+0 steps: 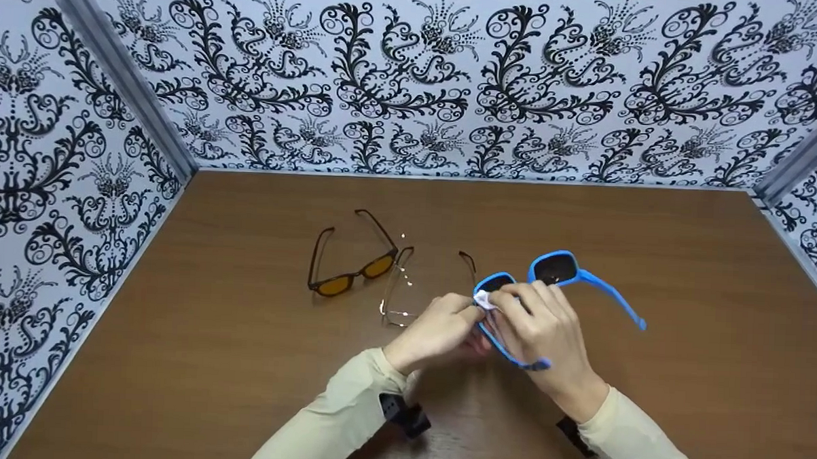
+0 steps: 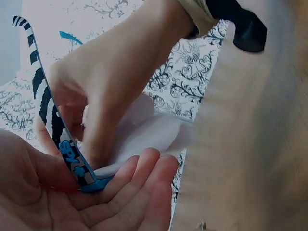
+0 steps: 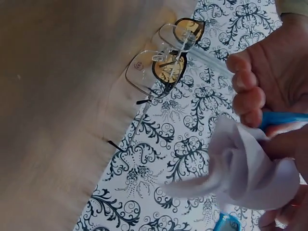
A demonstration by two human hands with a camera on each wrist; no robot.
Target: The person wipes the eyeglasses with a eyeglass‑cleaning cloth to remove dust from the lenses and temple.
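Observation:
Blue-framed sunglasses [image 1: 555, 267] with dark lenses are held up over the table by both hands. My left hand [image 1: 439, 329] grips them near one hinge, thumb on top. In the left wrist view a zebra-striped temple arm [image 2: 50, 113] stands up from between that hand's thumb and fingers. My right hand [image 1: 544, 329] pinches a white cloth [image 3: 245, 173] against the lens nearer the left hand. Much of this lens is covered by the cloth and fingers. The other lens and its outstretched blue temple arm [image 1: 613, 298] show beyond the right hand.
Black-framed glasses with orange lenses [image 1: 380, 266] lie unfolded on the brown table [image 1: 173, 357], left of the hands. Beside them, partly behind the left hand, are thin-rimmed clear glasses [image 3: 144, 72]. Patterned panels [image 1: 413, 87] border the table at the back and sides.

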